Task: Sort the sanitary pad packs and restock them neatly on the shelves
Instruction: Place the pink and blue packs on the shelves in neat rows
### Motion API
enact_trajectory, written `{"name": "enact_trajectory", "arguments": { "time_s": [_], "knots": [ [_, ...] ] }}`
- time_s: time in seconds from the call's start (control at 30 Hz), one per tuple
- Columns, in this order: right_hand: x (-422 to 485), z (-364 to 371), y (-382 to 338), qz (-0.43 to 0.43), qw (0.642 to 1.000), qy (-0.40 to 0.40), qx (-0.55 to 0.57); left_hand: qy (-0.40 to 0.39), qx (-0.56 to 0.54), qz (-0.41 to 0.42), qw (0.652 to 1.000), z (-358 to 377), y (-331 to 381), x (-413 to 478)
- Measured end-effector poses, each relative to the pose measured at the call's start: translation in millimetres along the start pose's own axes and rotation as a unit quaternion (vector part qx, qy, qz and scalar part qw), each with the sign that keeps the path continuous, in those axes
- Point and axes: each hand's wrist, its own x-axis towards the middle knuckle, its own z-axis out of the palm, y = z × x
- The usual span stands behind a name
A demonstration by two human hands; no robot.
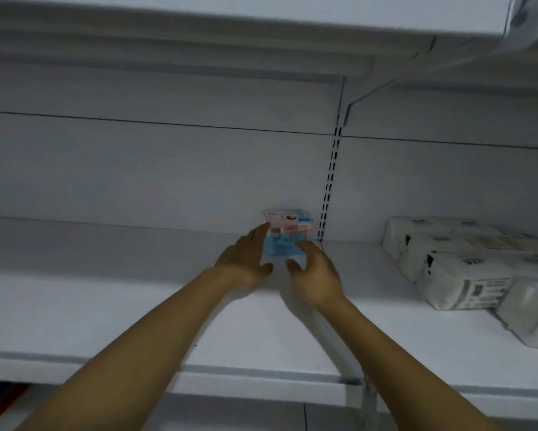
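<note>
Reaching in from bottom edge w/ bare L forearm (137, 343) & R forearm (395, 346), across front lip of white shelf (90, 315). Meeting at pad pack (288, 233), pink on top & blue below, barcode facing out, standing at very back of shelf against rear panel (168, 169), just L of slotted upright (330, 181). L hand (246, 259): straight fingers laid flat along pack's L side, thumb spread toward front. R hand (316, 272): bent fingers over pack's R front corner, thumb out to L; blurred, so can't tell how firm. Off to R, past upright, well apart from pack: row of white wrapped packs (448, 262) w/ dark print, lying in next shelf bay. Overhead, underside of upper shelf (261, 23).
</note>
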Motion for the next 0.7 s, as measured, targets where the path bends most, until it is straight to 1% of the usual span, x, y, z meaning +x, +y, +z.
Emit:
{"name": "enact_trajectory", "arguments": {
  "time_s": [0.07,0.13,0.23,0.3,0.4,0.5,0.6,0.7],
  "knots": [
    [-7,8,-12,-0.049,0.998,0.022,0.022,0.062,0.077,0.015,0.995,-9,-3,-30],
    [-15,22,-34,-0.108,0.993,0.019,0.053,0.12,0.122,0.021,0.985,-18,-14,-65],
    [-38,52,-78,-0.185,0.978,-0.029,0.088,0.196,0.143,-0.017,0.97,-39,-37,-130],
    [-58,74,-107,-0.231,0.966,-0.066,0.1,0.234,0.155,-0.068,0.957,-51,-52,-180],
    [-97,109,-149,-0.306,0.94,-0.121,0.092,0.252,0.193,-0.153,0.936,-61,-75,-256],
    [-139,141,-185,-0.397,0.9,-0.167,0.066,0.245,0.211,-0.241,0.915,-67,-95,-328],
    [-177,174,-209,-0.453,0.865,-0.209,0.052,0.239,0.207,-0.32,0.893,-67,-110,-393],
    [-216,212,-231,-0.507,0.831,-0.229,0.027,0.226,0.212,-0.377,0.873,-66,-125,-451]
  ]
}}
